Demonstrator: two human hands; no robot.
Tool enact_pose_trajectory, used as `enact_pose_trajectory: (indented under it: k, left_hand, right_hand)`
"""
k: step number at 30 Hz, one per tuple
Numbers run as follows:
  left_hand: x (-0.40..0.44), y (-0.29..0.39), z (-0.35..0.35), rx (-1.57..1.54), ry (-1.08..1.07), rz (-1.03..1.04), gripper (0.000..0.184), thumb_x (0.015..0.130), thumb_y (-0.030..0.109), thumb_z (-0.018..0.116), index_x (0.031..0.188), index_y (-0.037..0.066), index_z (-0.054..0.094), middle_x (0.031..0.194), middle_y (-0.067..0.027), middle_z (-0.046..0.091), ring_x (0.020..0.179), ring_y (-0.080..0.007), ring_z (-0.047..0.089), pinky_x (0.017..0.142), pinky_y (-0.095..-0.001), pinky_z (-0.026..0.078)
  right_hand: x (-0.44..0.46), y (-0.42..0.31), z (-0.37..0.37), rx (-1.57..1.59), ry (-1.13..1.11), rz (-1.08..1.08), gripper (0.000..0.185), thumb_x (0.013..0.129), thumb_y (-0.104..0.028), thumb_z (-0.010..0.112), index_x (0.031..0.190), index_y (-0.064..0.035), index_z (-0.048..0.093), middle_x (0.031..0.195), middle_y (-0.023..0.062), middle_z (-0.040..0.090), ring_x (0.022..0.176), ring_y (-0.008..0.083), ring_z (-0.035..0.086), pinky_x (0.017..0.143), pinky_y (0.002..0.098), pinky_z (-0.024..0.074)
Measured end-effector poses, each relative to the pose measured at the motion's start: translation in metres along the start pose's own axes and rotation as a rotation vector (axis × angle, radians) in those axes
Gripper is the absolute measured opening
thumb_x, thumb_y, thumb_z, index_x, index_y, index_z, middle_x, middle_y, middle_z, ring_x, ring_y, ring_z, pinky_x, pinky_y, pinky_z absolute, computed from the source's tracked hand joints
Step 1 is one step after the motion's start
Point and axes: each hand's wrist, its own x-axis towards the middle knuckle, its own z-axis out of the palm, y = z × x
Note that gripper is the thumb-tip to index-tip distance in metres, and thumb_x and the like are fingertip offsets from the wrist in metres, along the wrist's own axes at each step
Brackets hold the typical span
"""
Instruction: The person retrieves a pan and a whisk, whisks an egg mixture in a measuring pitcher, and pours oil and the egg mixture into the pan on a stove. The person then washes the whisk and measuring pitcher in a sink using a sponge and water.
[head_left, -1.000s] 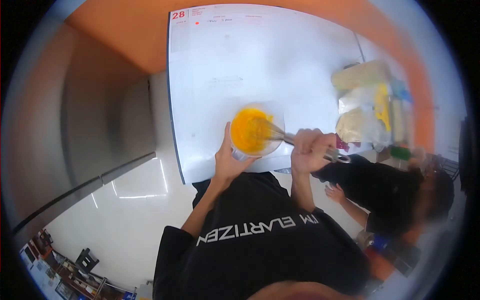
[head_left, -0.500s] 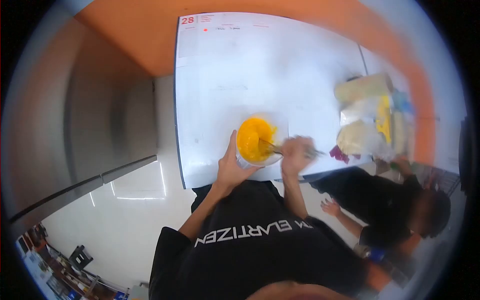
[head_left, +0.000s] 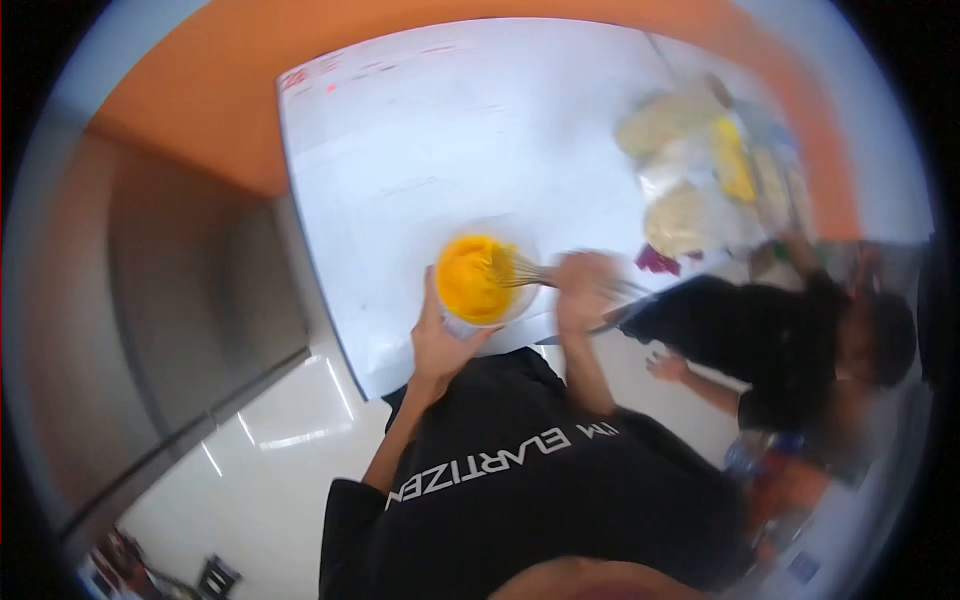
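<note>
1. In the head view, I am seeing the white bowl [head_left: 524,301] sitting between both hands, by the near edge of the surface [head_left: 400,215]; I cannot tell whether its base is touching.
2. The left hand [head_left: 443,345] is cupping the bowl's near left side, fingers and thumb spread around it.
3. The right hand [head_left: 584,287], blurred, is gripping the whisk [head_left: 522,272] by its handle, just right of the bowl.
4. The bowl is containing a yellow mixture [head_left: 468,285], and the whisk's wires are dipping into it.
</note>
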Motion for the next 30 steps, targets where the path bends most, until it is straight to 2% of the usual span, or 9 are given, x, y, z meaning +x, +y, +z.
enact_pose_trajectory:
  k: [8,10,13,16,20,21,25,27,30]
  left_hand:
    - [-0.001,-0.008,0.004,0.040,-0.013,0.131,0.117,0.063,0.021,0.093,0.152,-0.002,0.021,0.128,-0.0215,0.061,0.116,-0.0295,0.062,0.094,-0.0365,0.050]
    - [-0.009,-0.004,0.009,0.031,0.030,0.103,0.117,0.062,0.018,0.093,0.152,-0.002,0.021,0.130,-0.0217,0.060,0.118,-0.0294,0.060,0.095,-0.0364,0.049]
    - [-0.014,0.003,0.014,0.137,-0.013,0.213,0.117,0.063,0.015,0.092,0.153,0.000,0.020,0.136,-0.0222,0.055,0.120,-0.0273,0.058,0.098,-0.0367,0.046]
    - [-0.013,0.012,0.016,0.095,-0.072,0.082,0.117,0.063,0.015,0.092,0.154,0.001,0.019,0.137,-0.0228,0.054,0.121,-0.0277,0.057,0.100,-0.0368,0.045]
    - [-0.016,0.007,0.010,0.181,-0.064,0.186,0.116,0.064,0.016,0.092,0.153,-0.001,0.019,0.134,-0.0225,0.057,0.123,-0.0294,0.056,0.103,-0.0383,0.043]
    - [-0.005,0.006,0.028,0.155,-0.062,0.164,0.116,0.064,0.015,0.091,0.153,-0.002,0.019,0.135,-0.0223,0.056,0.124,-0.0298,0.056,0.104,-0.0386,0.043]
    - [-0.014,0.002,0.013,0.133,-0.136,0.158,0.116,0.065,0.015,0.091,0.153,-0.003,0.018,0.138,-0.0220,0.053,0.125,-0.0303,0.055,0.105,-0.0392,0.043]
    - [-0.014,-0.011,0.018,0.023,-0.125,0.207,0.117,0.065,0.015,0.091,0.154,-0.002,0.016,0.137,-0.0215,0.054,0.124,-0.0299,0.056,0.103,-0.0389,0.044]
    - [-0.021,-0.002,0.018,0.069,-0.182,0.124,0.115,0.066,0.017,0.091,0.153,-0.003,0.018,0.136,-0.0193,0.056,0.122,-0.0294,0.058,0.101,-0.0386,0.047]
  right_hand:
    - [-0.016,-0.045,0.047,-0.131,0.162,0.333,0.027,0.097,-0.010,0.058,0.075,-0.0105,0.043,0.057,-0.0014,0.044,0.049,0.0066,0.045,0.044,0.0240,0.0325]
    - [-0.006,-0.085,0.044,0.295,0.019,-0.044,0.025,0.098,-0.013,0.059,0.077,-0.0099,0.045,0.059,0.0003,0.046,0.051,0.0079,0.046,0.046,0.0259,0.0360]
    - [-0.019,-0.027,0.031,-0.394,0.025,0.108,0.022,0.099,-0.014,0.058,0.081,-0.0092,0.046,0.060,0.0016,0.046,0.050,0.0092,0.041,0.049,0.0274,0.0370]
    - [-0.010,-0.085,0.029,0.242,0.052,-0.151,0.021,0.100,-0.014,0.057,0.083,-0.0088,0.046,0.061,0.0027,0.046,0.051,0.0101,0.039,0.049,0.0280,0.0368]
    - [-0.032,-0.043,0.019,-0.278,-0.020,-0.052,0.021,0.099,-0.009,0.056,0.081,-0.0064,0.046,0.062,0.0019,0.047,0.055,0.0101,0.046,0.049,0.0267,0.0367]
    - [-0.026,-0.076,0.023,0.142,0.011,-0.122,0.021,0.099,-0.007,0.056,0.080,-0.0066,0.046,0.064,0.0016,0.049,0.054,0.0092,0.045,0.049,0.0261,0.0368]
    - [-0.036,-0.031,0.009,-0.160,0.168,0.297,0.025,0.099,-0.008,0.056,0.077,-0.0092,0.044,0.063,-0.0004,0.046,0.055,0.0093,0.044,0.050,0.0259,0.0365]
    - [-0.021,-0.070,0.008,0.206,0.044,-0.069,0.026,0.101,-0.010,0.055,0.078,-0.0098,0.042,0.062,-0.0016,0.041,0.055,0.0089,0.041,0.050,0.0252,0.0351]
    - [-0.035,-0.025,-0.004,-0.145,0.081,-0.010,0.026,0.102,-0.018,0.055,0.081,-0.0111,0.042,0.060,-0.0014,0.037,0.053,0.0086,0.038,0.049,0.0255,0.0335]
